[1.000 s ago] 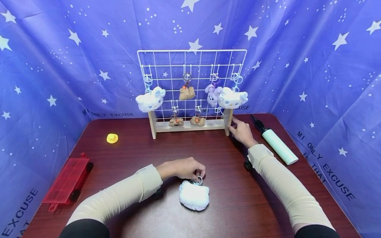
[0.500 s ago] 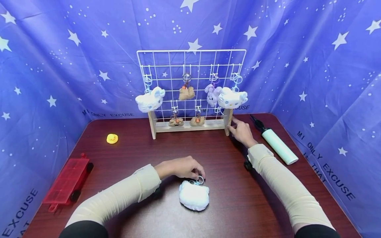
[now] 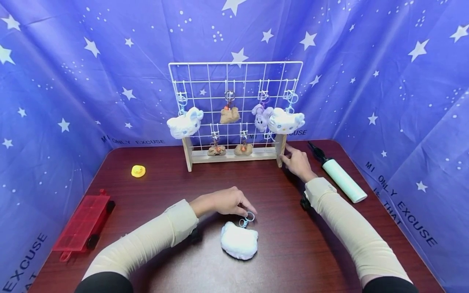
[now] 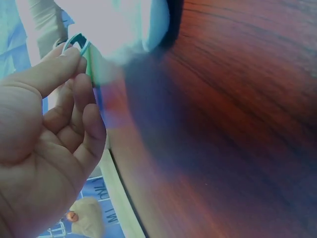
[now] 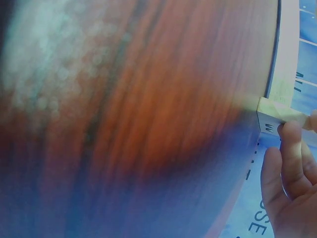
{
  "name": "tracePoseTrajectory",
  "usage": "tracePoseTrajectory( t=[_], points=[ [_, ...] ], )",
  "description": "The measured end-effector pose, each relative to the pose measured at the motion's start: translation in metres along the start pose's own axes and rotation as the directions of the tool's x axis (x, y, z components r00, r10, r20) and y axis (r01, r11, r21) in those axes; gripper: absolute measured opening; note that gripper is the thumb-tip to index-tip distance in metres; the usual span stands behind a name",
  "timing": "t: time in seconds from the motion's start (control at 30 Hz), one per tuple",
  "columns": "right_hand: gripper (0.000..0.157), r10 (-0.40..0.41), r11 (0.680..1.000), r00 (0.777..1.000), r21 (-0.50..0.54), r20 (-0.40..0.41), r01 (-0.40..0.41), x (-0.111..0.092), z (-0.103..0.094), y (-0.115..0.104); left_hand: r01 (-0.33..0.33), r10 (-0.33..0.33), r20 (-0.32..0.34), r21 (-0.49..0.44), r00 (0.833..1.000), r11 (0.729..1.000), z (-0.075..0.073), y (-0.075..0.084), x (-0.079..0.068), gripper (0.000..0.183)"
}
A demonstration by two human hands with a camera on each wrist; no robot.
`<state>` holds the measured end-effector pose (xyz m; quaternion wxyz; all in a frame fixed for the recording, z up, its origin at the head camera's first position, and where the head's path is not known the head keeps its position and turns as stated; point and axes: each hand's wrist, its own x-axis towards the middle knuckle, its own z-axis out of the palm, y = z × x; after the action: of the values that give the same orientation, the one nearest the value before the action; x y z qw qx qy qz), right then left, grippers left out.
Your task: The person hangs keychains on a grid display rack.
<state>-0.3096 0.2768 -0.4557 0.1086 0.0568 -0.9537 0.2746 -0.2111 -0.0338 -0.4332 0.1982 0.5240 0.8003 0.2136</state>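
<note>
A white plush keychain [image 3: 239, 242] lies near the front middle of the table, its plain back facing up. My left hand [image 3: 230, 201] pinches its light blue key ring between thumb and index finger. The left wrist view shows this ring [image 4: 84, 43] at the fingertips, the other fingers of the hand [image 4: 54, 124] loosely bent and the plush blurred beside them. At the back, my right hand [image 3: 298, 164] grips the right wooden leg [image 3: 281, 148] of a white wire grid rack [image 3: 236, 62]. Fingertips [image 5: 290, 131] meet this leg in the right wrist view.
Two white plush cat keychains [image 3: 185, 123], a purple one [image 3: 261, 118] and several brown ones [image 3: 229, 115] hang on the rack. A yellow rubber duck [image 3: 138, 171] and red cart [image 3: 81, 224] stand left. A pale green hand pump [image 3: 344, 180] lies right.
My left hand has shifted slightly away from me and lifted the key ring, pulling it up and right from the plush. The right hand has stayed on the rack leg.
</note>
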Motion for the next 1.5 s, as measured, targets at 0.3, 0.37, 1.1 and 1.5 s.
tracePoseTrajectory(
  t=[0.3, 0.37, 1.1, 1.5],
  points=[
    [0.060, -0.004, 1.000, 1.000, 0.011, -0.010, 0.004, 0.000, 0.000, 0.000, -0.036, 0.036, -0.049, -0.014, 0.998, 0.999, -0.007, 0.004, 0.006, 0.027],
    [0.060, -0.007, 1.000, 1.000, 0.011, -0.013, 0.007, -0.001, -0.001, 0.000, -0.045, 0.045, -0.062, -0.007, 0.997, 0.999, -0.011, 0.006, 0.007, 0.027],
    [0.061, 0.001, 1.000, 1.000, -0.002, -0.003, -0.001, -0.001, -0.001, -0.001, -0.015, 0.026, -0.277, 0.041, 0.961, 0.999, -0.056, 0.016, 0.037, 0.028],
    [0.061, -0.001, 1.000, 1.000, -0.003, -0.005, 0.001, -0.001, 0.000, -0.002, 0.016, -0.003, -0.360, 0.034, 0.933, 0.999, -0.070, 0.015, 0.055, 0.029]
  ],
)
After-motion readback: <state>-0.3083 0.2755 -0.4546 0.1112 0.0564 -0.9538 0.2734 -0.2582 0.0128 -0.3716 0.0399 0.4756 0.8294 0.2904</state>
